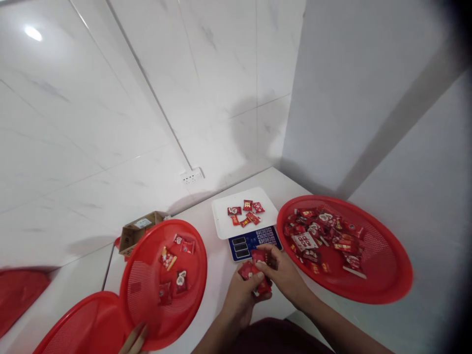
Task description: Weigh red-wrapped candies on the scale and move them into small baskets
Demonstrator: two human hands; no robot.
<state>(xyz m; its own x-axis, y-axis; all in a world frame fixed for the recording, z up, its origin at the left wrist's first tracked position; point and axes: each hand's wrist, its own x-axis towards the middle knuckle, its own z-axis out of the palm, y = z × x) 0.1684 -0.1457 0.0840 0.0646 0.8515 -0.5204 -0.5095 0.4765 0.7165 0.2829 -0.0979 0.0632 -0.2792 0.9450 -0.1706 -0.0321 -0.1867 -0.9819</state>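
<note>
Left hand (241, 294) and right hand (283, 271) together clutch red-wrapped candies (246, 270) in front of a digital scale (220, 221), the right hand nearer the well-stocked red mesh basket (400, 278).

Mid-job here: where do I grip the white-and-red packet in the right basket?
I'd pinch the white-and-red packet by its opposite left and right edges, from above: it looks flat and lies atop the pile in the right basket, printed face uncovered. The right hand is nearer, though occupied with red packets.
</note>
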